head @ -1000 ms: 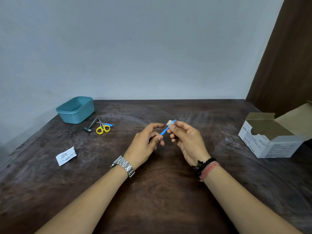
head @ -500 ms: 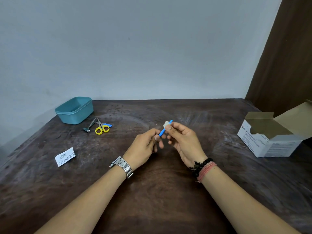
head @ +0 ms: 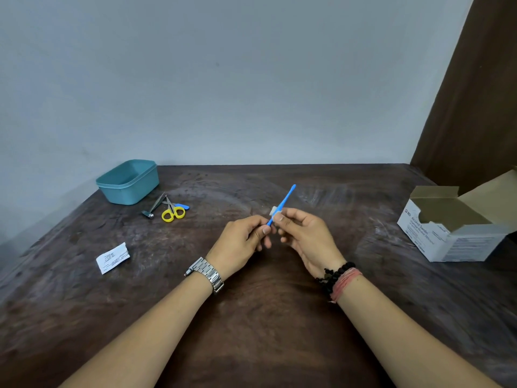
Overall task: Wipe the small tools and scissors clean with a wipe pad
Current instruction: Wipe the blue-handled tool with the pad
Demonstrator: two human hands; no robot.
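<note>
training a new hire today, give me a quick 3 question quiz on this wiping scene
1. True or false: the scissors lie inside the teal tub.
2. Which hand pinches the wipe pad against the blue tool? A) left B) right C) neither
3. Fill in: the opened carton stands at the table's ____ edge.

Key: 1. False, they lie on the table beside it. 2. B, the right hand holds the pad while the left hand pinches the tool's lower end. 3. right
</note>
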